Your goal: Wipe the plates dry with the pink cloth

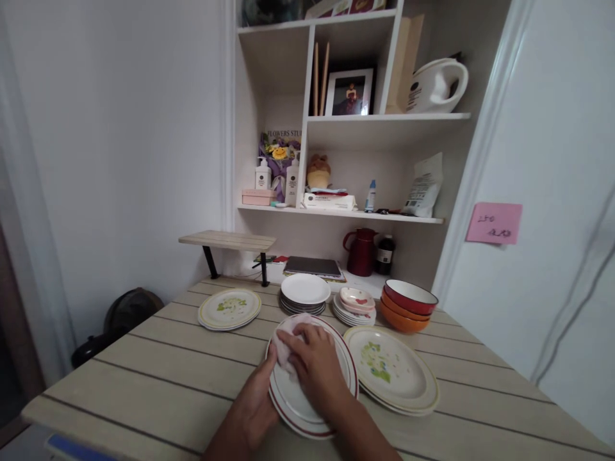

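In front of me is a white plate with a red rim (343,368), with what looks like another rim just beneath it. My left hand (257,397) grips its left edge, thumb over the rim. Bent over the plate from the right, my right hand (317,358) presses a pale pink cloth (284,339) against its upper left surface. Part of the cloth is hidden under the fingers. Close by on the right lies a stack of large yellow-rimmed plates (403,368) with a green leaf print. I cannot tell whether the red-rimmed plate rests on the table.
Smaller yellow-rimmed plates (230,307) lie at left on the slatted table (158,384). Behind stand white plates (305,288), small heart-patterned dishes (356,298) and stacked red and orange bowls (408,304). A small riser (228,240), a red jug (361,253) and shelves (384,118) are farther back.
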